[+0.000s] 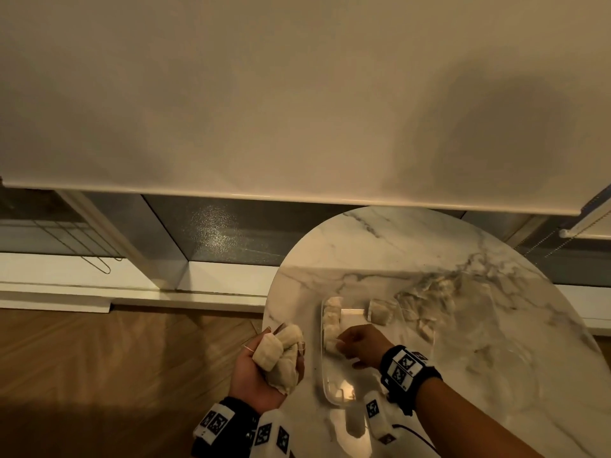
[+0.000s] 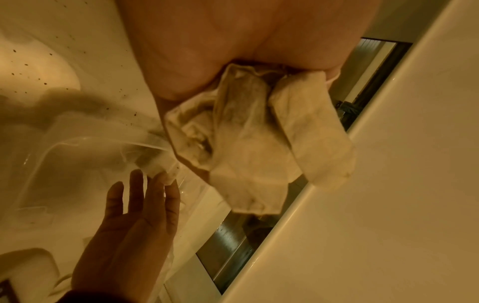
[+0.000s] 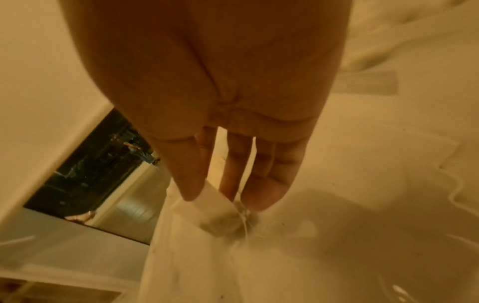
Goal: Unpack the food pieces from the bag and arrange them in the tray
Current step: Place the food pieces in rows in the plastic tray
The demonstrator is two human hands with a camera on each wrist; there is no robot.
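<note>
Right now the left hand (image 1: 261,368) is cupped palm-up just off the left edge of the round marble table (image 1: 463,292), its fingers curled round a bunch of pale, soft food pieces (image 1: 281,355) that look like small paper pouches; the left wrist view shows them (image 2: 246,143) crumpled together against the palm. The right hand (image 1: 360,345) reaches over the clear tray (image 1: 325,388), which lies near the table's left edge with its long side running away from the person. Thumb and fingers (image 3: 191,184) pinch one pouch (image 3: 207,213) at its top, and its lower end touches the tray floor by the left wall. Other pieces (image 1: 331,314) line that same wall toward the far end. One more pouch (image 1: 380,312) sits at the tray's far right corner. Beyond it, a crumpled clear bag (image 1: 426,305) lies on the marble toward the middle of the table.
</note>
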